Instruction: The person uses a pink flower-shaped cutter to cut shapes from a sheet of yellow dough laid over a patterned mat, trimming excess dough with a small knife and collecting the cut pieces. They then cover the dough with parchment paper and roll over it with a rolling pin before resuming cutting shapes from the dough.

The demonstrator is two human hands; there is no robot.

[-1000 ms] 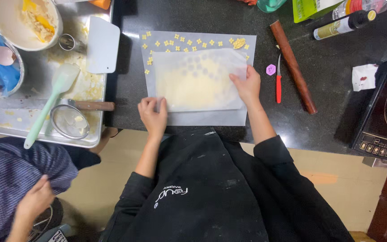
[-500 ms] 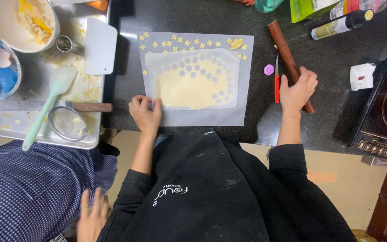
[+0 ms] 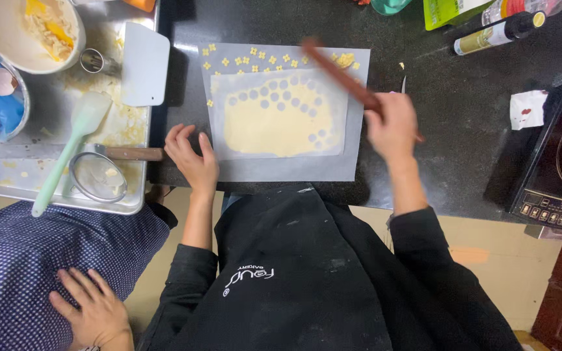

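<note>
Clearly, I have my left hand (image 3: 193,159) spread flat and holding nothing, pinning the near-left corner of the parchment sheet (image 3: 281,170) so the punched dough (image 3: 278,120) stays put on the dark counter (image 3: 463,130), while my right hand (image 3: 393,127) closes around the wooden rolling pin (image 3: 339,75), lifted slantwise over the sheet's far-right corner.

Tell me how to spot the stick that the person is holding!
Find the grey paper sheet on the dark counter. At its right edge the right hand grips a long brown wooden rolling pin, slanting over the yellow dough. Nothing else here is a long brown rod.
</note>
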